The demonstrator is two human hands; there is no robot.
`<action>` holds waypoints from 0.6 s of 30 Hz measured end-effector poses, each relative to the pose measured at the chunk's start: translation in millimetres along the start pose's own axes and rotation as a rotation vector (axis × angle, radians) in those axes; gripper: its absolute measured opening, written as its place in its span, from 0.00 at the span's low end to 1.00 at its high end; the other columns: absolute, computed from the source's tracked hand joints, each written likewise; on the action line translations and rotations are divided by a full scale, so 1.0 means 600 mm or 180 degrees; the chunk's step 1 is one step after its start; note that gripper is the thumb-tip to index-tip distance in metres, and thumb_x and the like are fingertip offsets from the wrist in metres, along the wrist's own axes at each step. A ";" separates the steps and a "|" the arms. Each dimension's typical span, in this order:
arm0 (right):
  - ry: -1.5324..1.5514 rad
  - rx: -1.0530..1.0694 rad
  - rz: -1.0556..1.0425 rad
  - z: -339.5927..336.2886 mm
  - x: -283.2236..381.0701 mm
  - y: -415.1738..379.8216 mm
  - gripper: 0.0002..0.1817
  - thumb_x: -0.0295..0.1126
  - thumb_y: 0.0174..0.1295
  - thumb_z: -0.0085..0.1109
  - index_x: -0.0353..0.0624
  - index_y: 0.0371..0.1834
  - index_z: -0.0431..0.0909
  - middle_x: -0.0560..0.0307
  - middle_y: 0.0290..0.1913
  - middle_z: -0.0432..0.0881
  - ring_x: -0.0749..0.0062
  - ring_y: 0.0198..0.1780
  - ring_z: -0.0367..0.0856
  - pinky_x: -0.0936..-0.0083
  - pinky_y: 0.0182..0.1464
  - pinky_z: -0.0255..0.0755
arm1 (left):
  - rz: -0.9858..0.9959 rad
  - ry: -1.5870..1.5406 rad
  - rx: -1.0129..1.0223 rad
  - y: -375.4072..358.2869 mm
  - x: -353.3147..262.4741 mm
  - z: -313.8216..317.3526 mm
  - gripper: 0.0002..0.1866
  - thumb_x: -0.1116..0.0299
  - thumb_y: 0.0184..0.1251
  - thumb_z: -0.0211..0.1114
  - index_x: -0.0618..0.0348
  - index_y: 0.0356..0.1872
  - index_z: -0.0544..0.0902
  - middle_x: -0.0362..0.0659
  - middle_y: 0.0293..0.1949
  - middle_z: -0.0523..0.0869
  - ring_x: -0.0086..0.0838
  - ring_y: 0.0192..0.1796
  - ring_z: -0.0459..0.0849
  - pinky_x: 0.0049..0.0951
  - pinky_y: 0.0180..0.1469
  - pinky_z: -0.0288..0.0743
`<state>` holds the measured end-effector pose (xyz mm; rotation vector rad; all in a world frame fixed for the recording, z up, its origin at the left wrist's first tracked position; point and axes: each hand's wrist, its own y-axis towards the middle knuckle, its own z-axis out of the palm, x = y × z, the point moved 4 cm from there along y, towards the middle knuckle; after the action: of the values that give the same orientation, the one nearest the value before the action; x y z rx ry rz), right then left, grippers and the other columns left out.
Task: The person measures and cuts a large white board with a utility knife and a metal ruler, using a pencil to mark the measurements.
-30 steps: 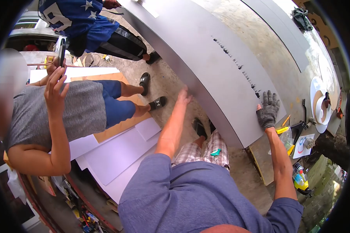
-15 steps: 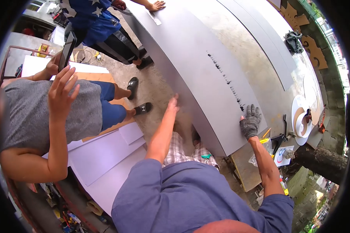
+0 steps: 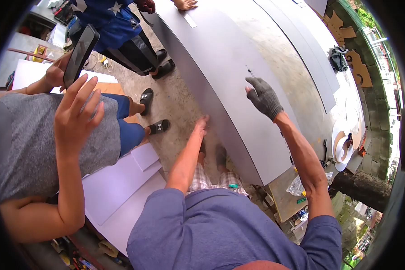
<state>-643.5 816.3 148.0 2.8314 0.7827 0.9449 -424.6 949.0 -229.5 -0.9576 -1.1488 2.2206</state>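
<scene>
Surface-handling step, judged: gray panel lies on counter, gloved right hand open over its face, contact unclear, bare left hand open near its edge; next move likely calls for steady panel support.

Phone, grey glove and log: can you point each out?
Phone point(image 3: 81, 55): head view, middle of its dark face.
Grey glove point(image 3: 266, 100): head view, back of the hand.
Log point(image 3: 363, 186): head view, middle of its side.
</scene>
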 end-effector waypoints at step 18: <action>-0.0290 0.0587 -0.0170 0.096 0.126 0.395 0.26 0.52 0.68 0.46 0.41 0.47 0.84 0.45 0.47 0.87 0.49 0.50 0.83 0.60 0.57 0.74 | 0.0058 0.0064 0.0089 -0.060 -0.004 0.008 0.23 0.60 0.74 0.64 0.56 0.65 0.76 0.40 0.58 0.81 0.35 0.57 0.78 0.45 0.52 0.78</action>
<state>-452.7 652.4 191.7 2.9661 0.9767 0.7676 -423.6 964.4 -196.6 -0.9804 -1.1014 2.2306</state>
